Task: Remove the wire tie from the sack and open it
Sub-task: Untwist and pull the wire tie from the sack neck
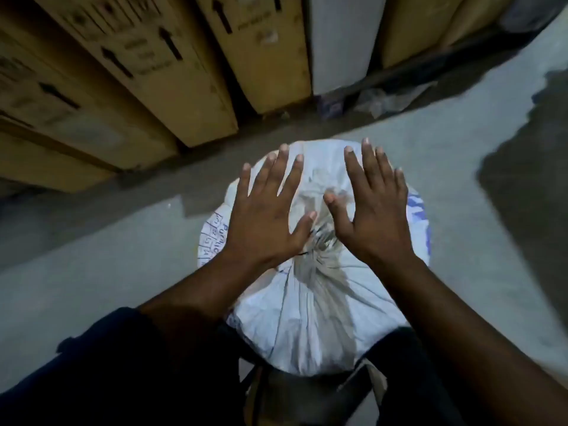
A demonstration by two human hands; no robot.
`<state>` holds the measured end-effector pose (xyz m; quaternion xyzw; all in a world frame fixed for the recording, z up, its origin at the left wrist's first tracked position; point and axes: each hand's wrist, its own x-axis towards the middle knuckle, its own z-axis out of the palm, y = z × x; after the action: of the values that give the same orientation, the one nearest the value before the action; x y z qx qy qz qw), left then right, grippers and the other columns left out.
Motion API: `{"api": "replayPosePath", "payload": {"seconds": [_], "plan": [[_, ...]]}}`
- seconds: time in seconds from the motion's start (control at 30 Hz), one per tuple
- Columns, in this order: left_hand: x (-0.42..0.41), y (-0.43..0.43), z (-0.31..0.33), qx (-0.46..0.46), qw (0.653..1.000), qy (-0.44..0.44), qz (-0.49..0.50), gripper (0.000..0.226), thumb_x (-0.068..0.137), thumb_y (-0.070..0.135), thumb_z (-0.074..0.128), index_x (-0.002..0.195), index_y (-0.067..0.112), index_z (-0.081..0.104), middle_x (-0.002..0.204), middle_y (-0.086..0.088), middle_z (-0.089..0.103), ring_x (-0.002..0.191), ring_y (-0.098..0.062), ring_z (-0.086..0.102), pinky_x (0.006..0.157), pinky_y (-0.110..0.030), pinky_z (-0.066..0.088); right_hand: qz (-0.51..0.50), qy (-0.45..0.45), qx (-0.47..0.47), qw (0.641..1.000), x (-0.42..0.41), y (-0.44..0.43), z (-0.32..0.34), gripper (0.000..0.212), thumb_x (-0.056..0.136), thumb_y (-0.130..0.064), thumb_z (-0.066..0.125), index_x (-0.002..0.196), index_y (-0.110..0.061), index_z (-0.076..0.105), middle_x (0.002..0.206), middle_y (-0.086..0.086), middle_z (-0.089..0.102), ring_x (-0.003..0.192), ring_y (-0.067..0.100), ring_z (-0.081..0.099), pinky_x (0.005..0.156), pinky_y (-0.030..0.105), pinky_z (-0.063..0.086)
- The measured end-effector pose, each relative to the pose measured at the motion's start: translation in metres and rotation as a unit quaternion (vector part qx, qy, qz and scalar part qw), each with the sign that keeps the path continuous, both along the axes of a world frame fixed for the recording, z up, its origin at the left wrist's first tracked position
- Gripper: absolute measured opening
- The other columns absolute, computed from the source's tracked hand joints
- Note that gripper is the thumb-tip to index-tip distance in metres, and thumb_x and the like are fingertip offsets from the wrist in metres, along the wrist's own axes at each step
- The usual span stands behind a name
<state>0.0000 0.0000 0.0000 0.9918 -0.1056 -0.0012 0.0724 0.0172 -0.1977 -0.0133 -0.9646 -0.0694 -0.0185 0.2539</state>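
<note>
A white woven sack (310, 315) with blue print stands on the floor between my knees. Its top is gathered into a bunched neck (319, 241) in the middle, and a thin dark wire tie (302, 253) shows at the gather. My left hand (264, 210) hovers flat above the sack's left side, fingers spread, holding nothing. Spread the same way, my right hand (375, 204) is over the right side and is empty. The neck lies between the two thumbs.
Tall cardboard boxes (147, 72) with arrow marks lean along the wall at the back and left. A white panel (341, 41) stands among them. Crumpled plastic (384, 99) lies at the wall's foot. Grey concrete floor (461, 167) surrounds the sack.
</note>
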Motion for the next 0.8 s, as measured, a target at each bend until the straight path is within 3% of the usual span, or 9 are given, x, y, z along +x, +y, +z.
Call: {"api": "replayPosePath", "payload": {"seconds": [0.13,0.3,0.4,0.5,0.63,0.73,0.8], "plan": [[-0.017,0.007,-0.098,0.014,1.0,0.025,-0.009,0.081,0.102,0.059,0.04,0.169,0.027,0.009,0.179,-0.004,0.002,0.165,-0.022,0.003,0.132,-0.053,0.0,0.067,0.024,0.004,0.997,-0.008,0.008,-0.097,0.069,0.1,-0.054,0.04,0.161,-0.027,0.021,0.172,0.002,0.008,0.159,0.022,0.006,0.126,0.053,0.015],[-0.003,0.009,-0.149,-0.009,0.998,-0.052,-0.024,0.076,0.104,0.056,0.038,0.169,0.027,0.012,0.178,-0.005,0.012,0.165,-0.024,0.005,0.131,-0.05,-0.006,0.087,-0.052,0.012,0.995,0.004,0.017,-0.155,0.062,0.099,-0.049,0.047,0.156,-0.024,0.038,0.17,0.004,0.02,0.158,0.023,0.011,0.125,0.053,0.019],[-0.016,0.018,-0.162,0.01,0.997,-0.073,-0.034,0.07,0.106,0.049,0.037,0.169,0.024,0.018,0.171,-0.008,0.033,0.163,-0.028,0.016,0.132,-0.054,0.002,0.051,-0.06,0.0,0.997,-0.013,0.023,-0.161,0.066,0.099,-0.054,0.041,0.159,-0.026,0.032,0.171,0.003,0.014,0.159,0.024,0.008,0.126,0.053,0.013],[-0.044,0.033,-0.166,0.016,0.999,-0.049,-0.008,0.069,0.104,0.043,0.035,0.168,0.022,0.022,0.147,-0.011,0.057,0.151,-0.031,0.04,0.128,-0.053,0.016,0.058,-0.01,-0.011,0.998,-0.051,0.027,-0.16,0.073,0.097,-0.059,0.043,0.161,-0.03,0.022,0.172,0.004,0.004,0.159,0.026,0.002,0.124,0.054,0.009],[-0.083,0.041,-0.151,0.045,0.999,-0.03,-0.002,0.074,0.097,0.044,0.031,0.166,0.017,0.028,0.127,-0.011,0.066,0.115,-0.033,0.062,0.108,-0.048,0.039,0.141,0.058,-0.068,0.986,-0.105,0.039,-0.163,0.077,0.095,-0.046,0.052,0.161,-0.036,0.014,0.172,0.003,0.006,0.158,0.03,0.006,0.122,0.063,0.016],[-0.118,0.038,-0.132,0.104,0.993,0.049,0.002,0.083,0.091,0.059,0.031,0.163,0.017,0.032,0.125,-0.01,0.071,0.11,-0.034,0.068,0.096,-0.044,0.045,0.224,0.077,-0.132,0.962,-0.128,0.047,-0.166,0.079,0.095,-0.03,0.053,0.162,-0.037,0.01,0.172,-0.002,0.006,0.159,0.027,0.005,0.123,0.058,0.013],[-0.14,0.038,-0.118,0.17,0.98,0.106,0.004,0.069,0.097,0.049,0.045,0.159,0.019,0.036,0.123,-0.008,0.072,0.11,-0.031,0.069,0.092,-0.039,0.047,0.28,0.067,-0.171,0.942,-0.139,0.048,-0.166,0.08,0.092,-0.027,0.053,0.161,-0.037,0.014,0.172,-0.002,0.011,0.159,0.027,0.006,0.124,0.055,0.012]]}}
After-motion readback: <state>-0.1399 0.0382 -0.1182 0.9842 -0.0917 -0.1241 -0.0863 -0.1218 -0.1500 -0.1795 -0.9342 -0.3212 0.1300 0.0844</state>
